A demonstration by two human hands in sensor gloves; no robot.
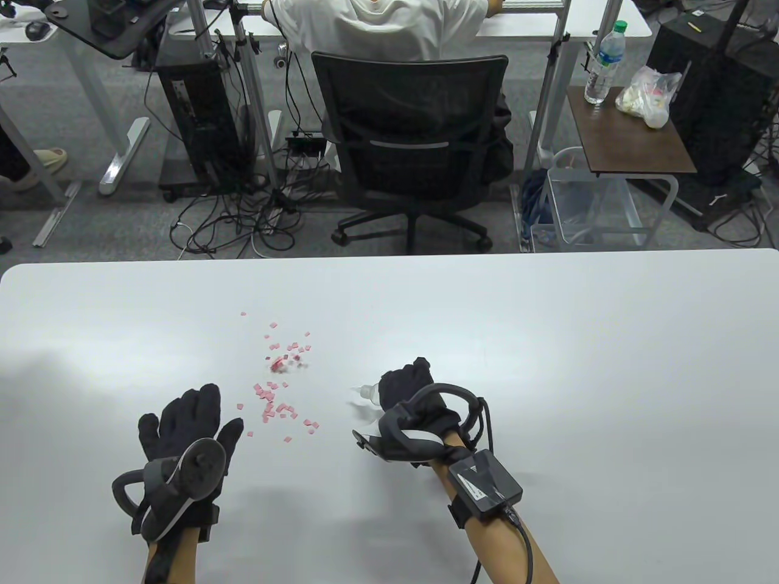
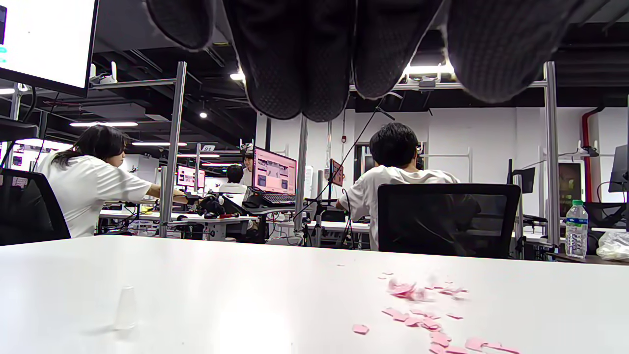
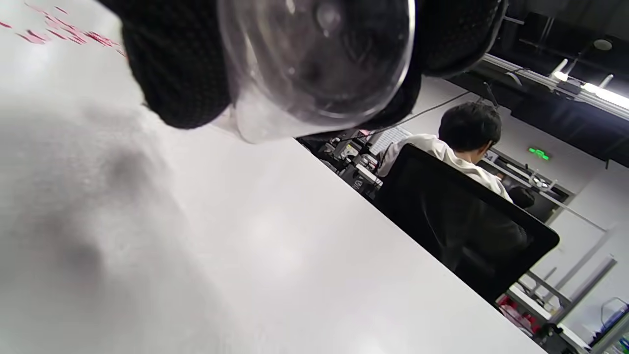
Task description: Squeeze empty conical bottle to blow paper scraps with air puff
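Several pink paper scraps [image 1: 281,389] lie scattered on the white table [image 1: 548,340], left of centre; they also show in the left wrist view [image 2: 422,314]. My right hand [image 1: 406,389] grips a clear conical bottle [image 1: 366,394] lying sideways, its nozzle pointing left toward the scraps. The right wrist view shows the bottle's round clear base [image 3: 319,59] wrapped by the gloved fingers [image 3: 172,73]. A few scraps near the far part of the pile look blurred. My left hand [image 1: 185,426] rests flat on the table, fingers spread, just left of the scraps, holding nothing.
A small clear cap [image 2: 125,307] stands on the table in the left wrist view. A black office chair [image 1: 414,140] with a seated person stands beyond the table's far edge. A side table with a water bottle [image 1: 604,64] is at the back right.
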